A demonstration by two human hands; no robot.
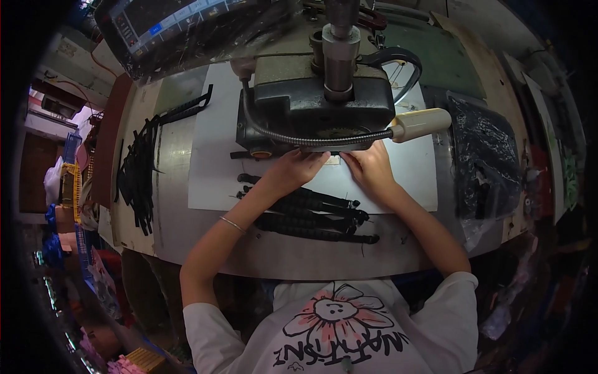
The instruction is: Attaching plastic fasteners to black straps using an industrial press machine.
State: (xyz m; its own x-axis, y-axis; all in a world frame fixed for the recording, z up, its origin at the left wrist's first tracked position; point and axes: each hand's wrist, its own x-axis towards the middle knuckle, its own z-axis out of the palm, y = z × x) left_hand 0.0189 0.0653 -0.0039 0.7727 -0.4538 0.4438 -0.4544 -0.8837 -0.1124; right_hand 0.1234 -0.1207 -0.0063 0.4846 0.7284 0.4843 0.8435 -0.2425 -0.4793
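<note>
My left hand point(298, 167) and my right hand point(370, 167) rest side by side on the white sheet point(212, 162), fingertips just under the front of a black industrial machine point(311, 106). Between the fingertips lies a small pale piece point(334, 160); both hands pinch or press it, though the grip is hard to make out. Several black straps point(311, 215) lie bundled on the table beneath my forearms. A thin bracelet point(232, 224) circles my left wrist.
A heap of black straps point(138, 174) lies at the table's left. A flexible lamp with a cream head point(420, 123) juts right of the machine. A clear bag of black parts point(483, 162) sits at the right. A screen point(180, 22) stands behind.
</note>
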